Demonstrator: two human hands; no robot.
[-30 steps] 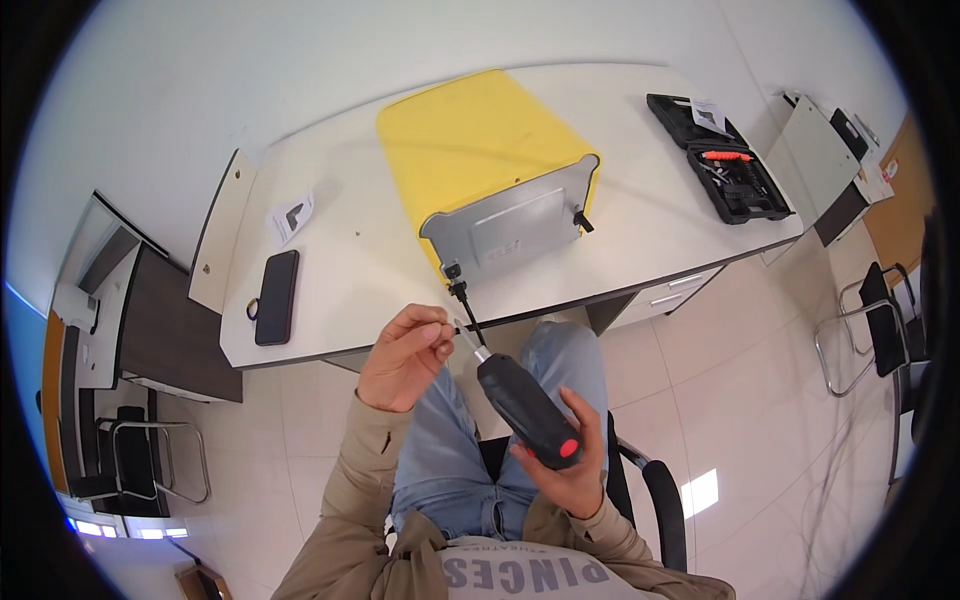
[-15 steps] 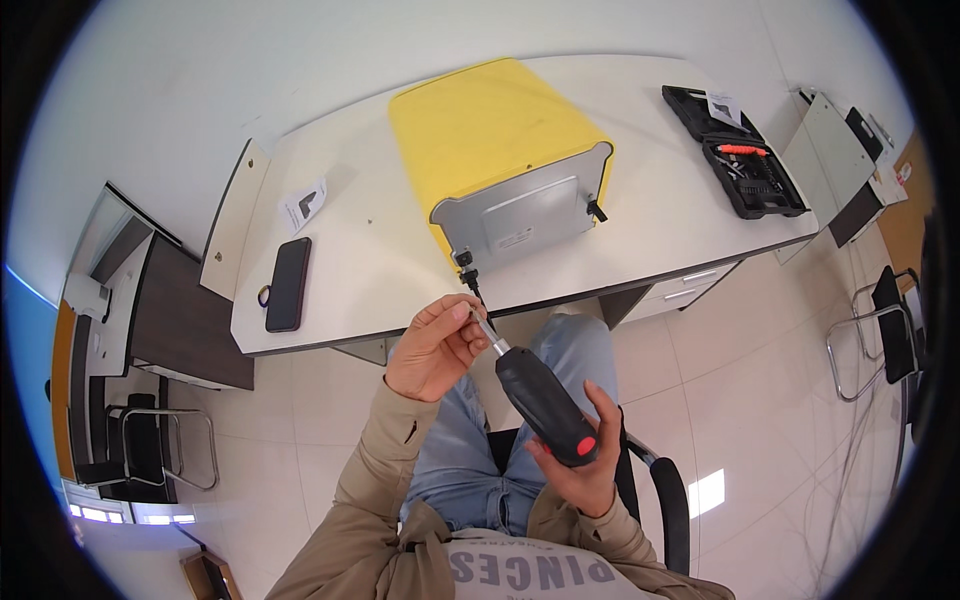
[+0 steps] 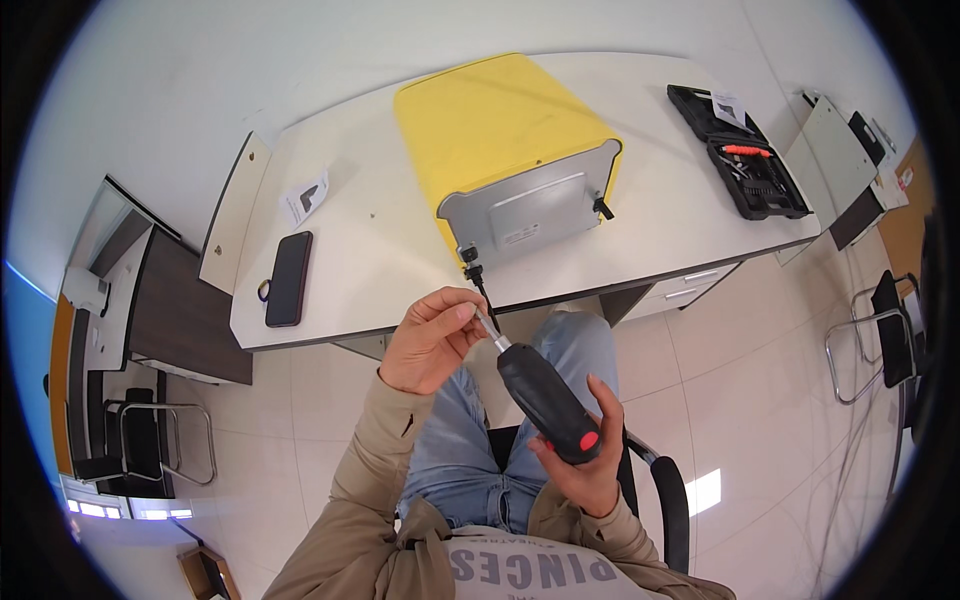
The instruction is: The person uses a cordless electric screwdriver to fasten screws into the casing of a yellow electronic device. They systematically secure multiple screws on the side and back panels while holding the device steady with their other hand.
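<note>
Tool case: black and open near the right end of the white table [image 3: 370, 265], an orange-red tool [image 3: 746, 151] and small dark bits in the tray of the case [image 3: 766, 213], plus a folded paper [image 3: 730, 108] on its lid.
Yellow box [image 3: 500, 120]: mid-table, grey panel [image 3: 565, 205] facing my person. Can't see inside from my end.
Screwdriver [image 3: 535, 390]: the chunky black powered kind with a red dot on the butt, out past the table edge, above the lap, shaft pointing up-left.
Right hand [image 3: 588, 478]: cupped round the screwdriver's rear end, one finger sticking up along its side.
Left hand [image 3: 428, 348]: thumb and forefinger pinched on the tip of the metal shaft [image 3: 497, 338]. Too small for me to tell if there's a separate bit in there.
In the way: a black cable [image 3: 482, 285] runs from the panel's lower left corner, over the table edge, right behind the shaft.
Left side: dark phone [image 3: 290, 279], small ring [image 3: 263, 290] just beside it, printed leaflet [image 3: 305, 198] further back.
</note>
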